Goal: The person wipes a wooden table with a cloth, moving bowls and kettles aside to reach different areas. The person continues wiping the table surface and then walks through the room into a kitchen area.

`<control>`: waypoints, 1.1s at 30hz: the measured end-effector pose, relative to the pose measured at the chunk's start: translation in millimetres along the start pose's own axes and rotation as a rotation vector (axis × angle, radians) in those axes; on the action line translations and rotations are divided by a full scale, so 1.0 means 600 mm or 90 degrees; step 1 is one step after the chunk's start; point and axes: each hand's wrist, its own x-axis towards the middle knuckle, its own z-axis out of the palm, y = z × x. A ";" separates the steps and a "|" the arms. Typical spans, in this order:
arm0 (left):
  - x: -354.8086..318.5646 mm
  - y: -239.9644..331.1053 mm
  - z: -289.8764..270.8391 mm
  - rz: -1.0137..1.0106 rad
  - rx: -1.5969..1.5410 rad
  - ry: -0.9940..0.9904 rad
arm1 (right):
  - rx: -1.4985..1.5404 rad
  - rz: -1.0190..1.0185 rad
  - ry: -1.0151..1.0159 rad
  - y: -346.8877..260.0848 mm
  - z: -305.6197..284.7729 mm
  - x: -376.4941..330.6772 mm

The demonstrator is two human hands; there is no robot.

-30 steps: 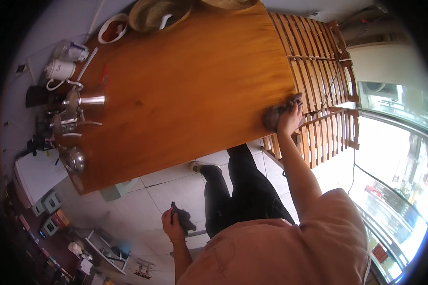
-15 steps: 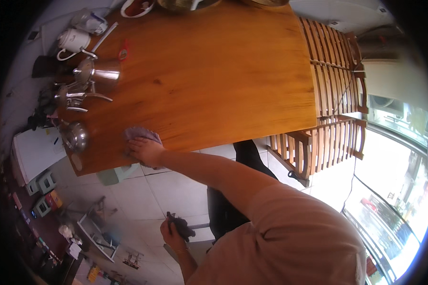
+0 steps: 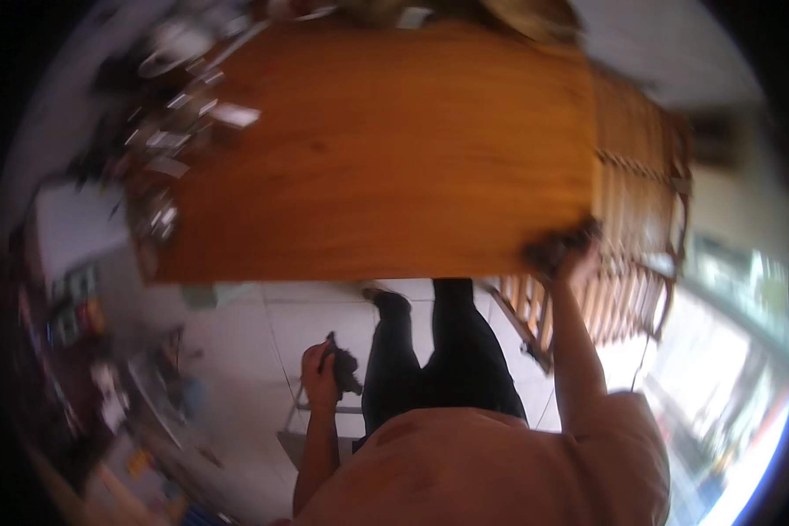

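Note:
My right hand (image 3: 577, 261) is on a dark, bunched cloth (image 3: 548, 249) at the near right corner of the wooden table (image 3: 377, 167). Motion smears both, so the separate fingers do not show clearly. Low beside my body, off the table, my left hand (image 3: 318, 375) is closed round another dark, crumpled cloth (image 3: 347, 370), which hangs out past the fingers. Shiny metal pots (image 3: 162, 216) stand blurred along the table's left edge.
A slatted wooden bench (image 3: 636, 175) adjoins the table's right side. At the far edge sits a round brownish vessel (image 3: 535, 19), partly cut off. A white box-like surface (image 3: 77, 226) lies beyond the left edge. A pale green stool (image 3: 212, 296) shows under the near left corner.
My right hand has swept with its cloth from the table's near left part to the near right corner. My left hand stays low with its cloth. The view has shifted and blurred.

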 end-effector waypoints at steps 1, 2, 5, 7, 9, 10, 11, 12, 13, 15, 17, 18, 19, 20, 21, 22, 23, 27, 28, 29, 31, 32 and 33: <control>-0.012 -0.001 -0.001 -0.016 0.008 0.009 | 0.223 -0.037 0.065 -0.035 0.006 0.003; -0.023 -0.007 -0.003 -0.026 0.014 0.026 | 0.245 -0.100 0.078 -0.086 0.014 0.011; -0.058 -0.029 0.001 -0.123 -0.046 0.081 | 0.216 -0.328 0.167 -0.292 0.044 0.037; -0.081 -0.048 0.008 -0.131 -0.013 0.124 | 0.235 -0.372 0.030 -0.447 0.072 0.038; -0.103 -0.070 0.013 -0.179 -0.059 0.178 | 0.300 -0.451 -0.109 -0.592 0.108 -0.005; -0.115 -0.080 0.017 -0.228 -0.068 0.184 | 0.363 -0.541 -0.095 -0.651 0.124 -0.046; -0.129 -0.089 0.018 -0.244 -0.103 0.183 | 0.315 -0.608 -0.080 -0.706 0.137 -0.088; -0.142 -0.098 0.018 -0.242 -0.116 0.187 | 0.279 -0.678 0.003 -0.749 0.146 -0.148; -0.154 -0.106 0.018 -0.265 -0.116 0.199 | 0.295 -0.739 -0.037 -0.779 0.150 -0.212; -0.180 -0.124 0.012 -0.302 -0.135 0.206 | 0.342 -0.839 -0.096 -0.822 0.139 -0.360; -0.204 -0.143 0.001 -0.337 -0.130 0.230 | 0.335 -0.891 -0.187 -0.859 0.107 -0.511; -0.216 -0.153 -0.004 -0.354 -0.126 0.240 | 0.316 -0.909 -0.232 -0.876 0.084 -0.583; -0.228 -0.165 -0.012 -0.318 -0.125 0.262 | 0.331 -0.921 -0.267 -0.896 0.060 -0.649; -0.239 -0.176 -0.020 -0.332 -0.134 0.282 | 0.312 -0.933 -0.312 -0.917 0.036 -0.707; -0.249 -0.189 -0.027 -0.345 -0.143 0.301 | 0.366 -0.984 -0.329 -0.938 0.014 -0.765; -0.259 -0.201 -0.035 -0.359 -0.140 0.319 | 0.324 -1.004 -0.420 -0.955 -0.005 -0.817; -0.269 -0.215 -0.045 -0.356 -0.128 0.328 | 0.179 -1.095 -0.392 -0.975 -0.018 -0.865; -0.297 -0.267 -0.088 -0.343 -0.161 0.385 | 0.277 -1.255 -0.452 -1.025 -0.008 -0.974; -0.299 -0.281 -0.102 -0.325 -0.155 0.390 | 0.298 -1.251 -0.453 -1.023 0.002 -0.979; -0.301 -0.293 -0.115 -0.318 -0.155 0.389 | 0.368 -1.237 -0.422 -1.012 0.012 -0.972; -0.297 -0.317 -0.141 -0.338 -0.111 0.374 | 0.428 -1.081 -0.515 -0.965 0.021 -0.921; -0.291 -0.327 -0.153 -0.320 -0.139 0.371 | 0.416 -0.930 -0.629 -0.925 0.017 -0.877; -0.284 -0.337 -0.163 -0.307 -0.157 0.376 | 0.467 -1.055 -0.349 -0.883 0.011 -0.821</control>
